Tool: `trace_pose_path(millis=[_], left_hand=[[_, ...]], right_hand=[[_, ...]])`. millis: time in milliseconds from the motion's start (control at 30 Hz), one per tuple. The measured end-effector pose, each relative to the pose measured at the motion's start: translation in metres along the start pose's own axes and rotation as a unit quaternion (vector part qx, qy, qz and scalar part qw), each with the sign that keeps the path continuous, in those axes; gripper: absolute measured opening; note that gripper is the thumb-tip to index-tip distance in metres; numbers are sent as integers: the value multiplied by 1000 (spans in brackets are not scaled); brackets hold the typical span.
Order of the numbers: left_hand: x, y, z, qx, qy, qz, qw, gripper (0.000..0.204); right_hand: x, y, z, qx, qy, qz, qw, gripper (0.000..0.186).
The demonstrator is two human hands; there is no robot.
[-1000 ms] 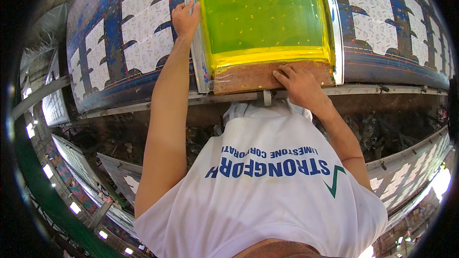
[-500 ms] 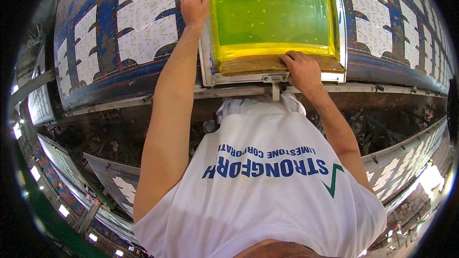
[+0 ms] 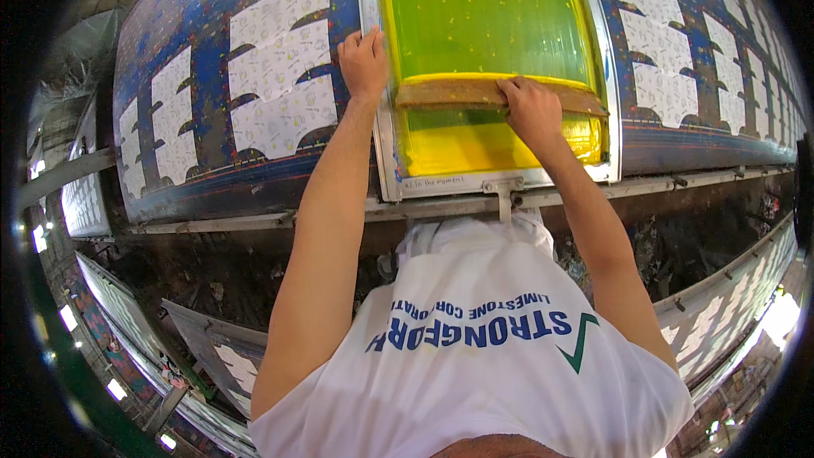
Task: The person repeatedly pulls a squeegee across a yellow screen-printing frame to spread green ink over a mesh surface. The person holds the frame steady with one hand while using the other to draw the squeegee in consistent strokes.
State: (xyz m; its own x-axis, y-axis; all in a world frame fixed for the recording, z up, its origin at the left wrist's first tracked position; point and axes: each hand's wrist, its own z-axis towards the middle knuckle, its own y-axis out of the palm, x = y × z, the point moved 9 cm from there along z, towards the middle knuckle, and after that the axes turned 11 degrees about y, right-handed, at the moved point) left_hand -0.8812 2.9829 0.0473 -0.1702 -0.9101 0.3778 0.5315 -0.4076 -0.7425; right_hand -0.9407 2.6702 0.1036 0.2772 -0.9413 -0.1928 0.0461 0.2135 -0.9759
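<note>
A screen-printing frame with silver metal sides (image 3: 387, 157) lies on the long table in front of me. Its mesh (image 3: 483, 17) looks green, with a yellow band (image 3: 458, 151) along the near end. My left hand (image 3: 363, 66) is closed over the frame's left side, fingertips curled on the rail. Across the screen lies a squeegee with a brown wooden handle (image 3: 454, 95), a little way in from the near end. My right hand (image 3: 534, 108) grips this handle right of its middle, the fingers over the far edge. The squeegee's blade is hidden under the handle.
White printed cut pieces (image 3: 284, 76) lie in columns left of the frame, and more white pieces (image 3: 657, 55) lie to its right. A metal bracket (image 3: 504, 191) at the frame's near end meets the rail (image 3: 339, 218) along the table edge. Other tables stand behind me on both sides.
The squeegee has moved away from me, from the frame's near end up onto the mesh, with my right hand on it. My left hand stays on the frame's left side. The view has shifted.
</note>
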Motion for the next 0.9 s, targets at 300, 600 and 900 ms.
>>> trace_pose_path(millis=[300, 600, 900], left_hand=[[8, -3, 3, -13, 10, 36, 999, 25], [12, -3, 6, -37, 6, 56, 998, 24], [14, -3, 4, -47, 6, 46, 998, 26]], right_hand=[[21, 27, 182, -45, -22, -67, 996, 25], [35, 25, 348, -48, -34, -74, 996, 19], [34, 34, 283, -39, -87, -54, 994, 17]])
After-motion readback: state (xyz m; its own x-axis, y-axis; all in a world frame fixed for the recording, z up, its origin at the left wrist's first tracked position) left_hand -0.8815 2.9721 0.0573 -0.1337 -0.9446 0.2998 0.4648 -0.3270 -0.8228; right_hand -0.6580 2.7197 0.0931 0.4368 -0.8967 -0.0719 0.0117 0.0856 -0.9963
